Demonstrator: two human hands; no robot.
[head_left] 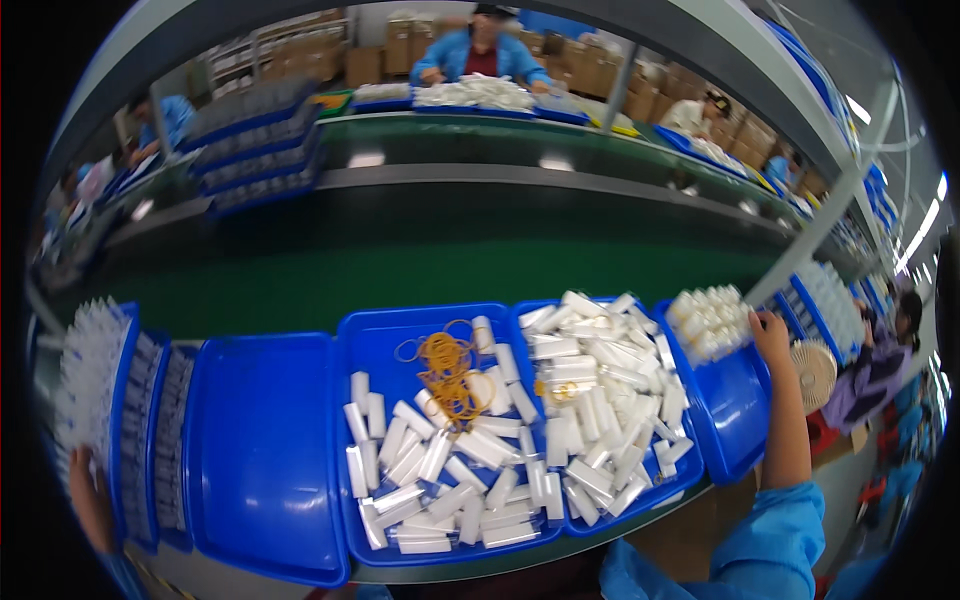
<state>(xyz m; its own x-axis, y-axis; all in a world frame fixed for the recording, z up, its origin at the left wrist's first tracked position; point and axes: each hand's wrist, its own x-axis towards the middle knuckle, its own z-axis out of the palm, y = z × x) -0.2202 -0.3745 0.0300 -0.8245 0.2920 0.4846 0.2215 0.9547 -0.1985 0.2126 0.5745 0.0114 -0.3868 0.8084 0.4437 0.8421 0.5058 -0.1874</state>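
My right hand (pixel 771 340) is at the right edge of a bundle of white tubes (pixel 708 322), its fingers curled against the tubes. The bundle stands upright at the far end of a blue tray (pixel 735 405). At the far left, my left hand (pixel 86 480) is beside a stack of blue trays (pixel 128 420) filled with upright clear and white pieces (pixel 88 375). Its fingers are partly hidden and blurred. Between my hands, loose white tubes (pixel 480 450) lie with tan rubber bands (pixel 447 375) in one blue tray, and more white tubes (pixel 610 400) heap in another.
A bare blue tray (pixel 265 450) lies left of the tube trays. Beyond runs a green conveyor belt (pixel 440 240), with stacked trays (pixel 260 150) on its far side. A metal post (pixel 830 210) rises at right. Co-workers (pixel 485 55) sit across the belt and at right.
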